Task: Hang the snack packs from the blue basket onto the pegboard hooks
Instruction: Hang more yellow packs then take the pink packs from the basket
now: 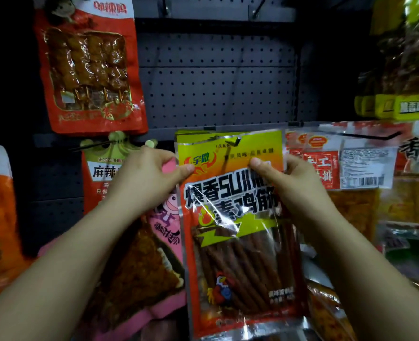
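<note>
Snack pack (238,232) with the rooster, yellow-orange, pinched at its top corners by my left hand (151,178) and right hand (289,183), held up before the pegboard (215,82). Hanging step, I judge; next its top hole needs lining onto the hook (228,140). Blue basket not visible.

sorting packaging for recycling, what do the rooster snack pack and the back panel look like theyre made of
Rooster snack pack: looks like glossy plastic film with a clear window and silvery, foil-like edges; it wrinkles and throws glare between the left hand and right hand.

Pegboard: probably painted sheet metal with a matte grey finish and regular rows of small holes; coated board cannot be ruled out.
</note>
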